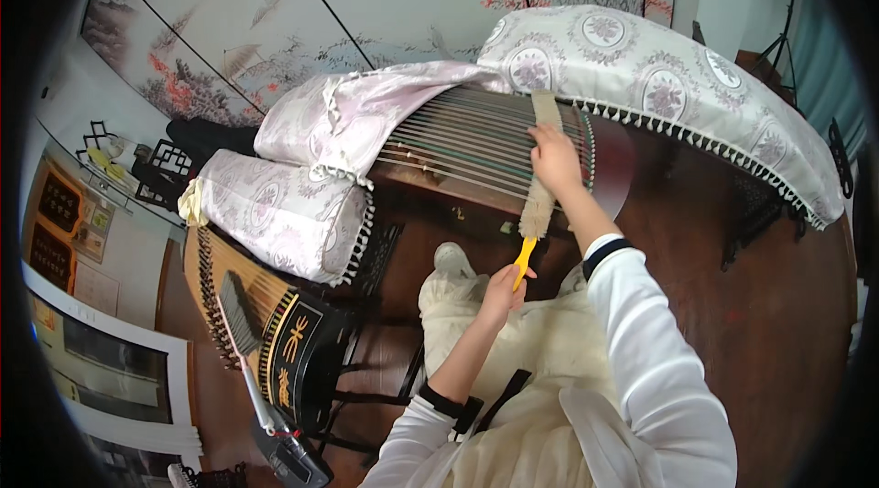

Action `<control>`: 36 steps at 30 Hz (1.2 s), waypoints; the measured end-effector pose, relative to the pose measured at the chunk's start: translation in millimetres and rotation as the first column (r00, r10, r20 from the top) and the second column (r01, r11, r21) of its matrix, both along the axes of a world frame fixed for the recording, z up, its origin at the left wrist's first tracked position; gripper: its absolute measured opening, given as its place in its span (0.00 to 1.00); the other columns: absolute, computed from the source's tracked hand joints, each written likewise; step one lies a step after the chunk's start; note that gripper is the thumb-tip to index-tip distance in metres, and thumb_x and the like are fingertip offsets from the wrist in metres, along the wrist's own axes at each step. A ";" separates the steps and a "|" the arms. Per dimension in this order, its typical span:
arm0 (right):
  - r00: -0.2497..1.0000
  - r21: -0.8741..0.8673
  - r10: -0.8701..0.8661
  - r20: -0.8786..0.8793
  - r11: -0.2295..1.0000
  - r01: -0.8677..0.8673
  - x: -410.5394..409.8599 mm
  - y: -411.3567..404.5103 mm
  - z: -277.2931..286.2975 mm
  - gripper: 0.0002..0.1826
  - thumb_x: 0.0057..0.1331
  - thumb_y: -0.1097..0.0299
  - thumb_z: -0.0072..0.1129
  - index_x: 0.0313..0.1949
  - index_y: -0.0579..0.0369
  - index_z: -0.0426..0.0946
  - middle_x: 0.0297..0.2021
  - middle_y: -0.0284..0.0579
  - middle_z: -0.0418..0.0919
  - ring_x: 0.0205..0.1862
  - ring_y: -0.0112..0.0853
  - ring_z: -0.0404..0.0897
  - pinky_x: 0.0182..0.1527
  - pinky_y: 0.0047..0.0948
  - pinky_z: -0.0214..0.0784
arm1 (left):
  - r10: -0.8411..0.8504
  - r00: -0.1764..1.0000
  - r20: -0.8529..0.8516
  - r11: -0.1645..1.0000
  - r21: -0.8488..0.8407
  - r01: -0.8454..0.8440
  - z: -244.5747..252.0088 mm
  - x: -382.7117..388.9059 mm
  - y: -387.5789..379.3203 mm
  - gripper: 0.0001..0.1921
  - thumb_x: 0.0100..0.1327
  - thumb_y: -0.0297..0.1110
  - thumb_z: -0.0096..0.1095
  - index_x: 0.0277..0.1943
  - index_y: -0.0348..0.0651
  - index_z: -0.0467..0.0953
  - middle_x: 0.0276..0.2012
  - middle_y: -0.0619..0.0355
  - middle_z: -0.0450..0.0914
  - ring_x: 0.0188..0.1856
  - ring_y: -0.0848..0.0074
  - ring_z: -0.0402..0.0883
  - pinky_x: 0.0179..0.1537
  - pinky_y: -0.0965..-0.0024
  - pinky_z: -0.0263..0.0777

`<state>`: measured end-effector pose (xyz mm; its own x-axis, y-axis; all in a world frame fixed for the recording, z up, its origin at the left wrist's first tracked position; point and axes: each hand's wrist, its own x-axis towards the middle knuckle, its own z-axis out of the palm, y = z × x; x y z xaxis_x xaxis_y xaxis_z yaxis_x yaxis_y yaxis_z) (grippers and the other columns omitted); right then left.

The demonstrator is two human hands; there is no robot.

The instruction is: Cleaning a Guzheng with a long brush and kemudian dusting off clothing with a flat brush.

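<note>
My left hand (505,294) grips the yellow handle (525,261) of a long brush with fuzzy beige bristles (538,210). The brush lies lengthwise across the strings of a guzheng (474,138), close to its right end. Whether the bristles run above or beneath the strings, I cannot tell. Farther up the brush, my right hand (556,160) rests over the bristles with fingers slightly bent; its grip is partly hidden. A patterned pale cloth cover (329,110) with tassels is folded back over the guzheng's left part.
Another tasselled cover (659,76) drapes a long shape at right. A third covered shape (275,213) sits at left, beside an uncovered guzheng (295,351) with a grey-bristled brush (240,313) on it. A black case-like object (292,454) stands below. A painted screen (309,14) backs the instruments.
</note>
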<state>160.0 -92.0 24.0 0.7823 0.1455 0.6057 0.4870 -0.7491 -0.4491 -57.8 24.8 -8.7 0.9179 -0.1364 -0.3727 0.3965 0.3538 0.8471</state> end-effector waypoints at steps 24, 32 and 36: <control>0.997 0.021 0.067 -0.049 0.998 -0.066 -8.7 -1.9 12.4 0.16 0.53 0.71 0.48 0.42 0.57 0.77 0.51 0.48 0.70 0.55 0.41 0.67 0.57 0.37 0.57 | -0.084 0.995 0.047 0.978 -0.186 0.091 -17.2 26.7 -27.5 0.19 0.70 0.43 0.30 0.41 0.39 0.69 0.11 0.69 0.54 0.11 0.87 0.47 0.14 0.81 0.43; 0.992 -0.029 0.094 -0.080 0.995 -0.096 -11.8 -2.8 11.7 0.17 0.55 0.72 0.45 0.44 0.57 0.74 0.50 0.47 0.71 0.53 0.41 0.68 0.56 0.37 0.57 | -0.076 0.995 0.065 0.972 -0.218 0.088 -30.2 26.7 -30.3 0.18 0.69 0.45 0.32 0.40 0.41 0.69 0.11 0.70 0.53 0.10 0.87 0.46 0.12 0.80 0.41; 0.990 -0.053 0.115 -0.079 0.991 -0.119 -8.6 -3.7 9.6 0.17 0.57 0.71 0.44 0.45 0.59 0.74 0.50 0.48 0.71 0.52 0.41 0.68 0.56 0.38 0.57 | -0.082 0.995 0.048 0.972 -0.215 0.091 -29.5 24.2 -30.8 0.19 0.69 0.45 0.32 0.40 0.42 0.69 0.11 0.70 0.52 0.10 0.87 0.46 0.12 0.80 0.42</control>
<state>151.4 -95.7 33.6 0.8013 0.2715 0.5331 0.5390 -0.7145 -0.4462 -33.6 -6.0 -38.2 0.9123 -0.2895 -0.2898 0.4020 0.4966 0.7693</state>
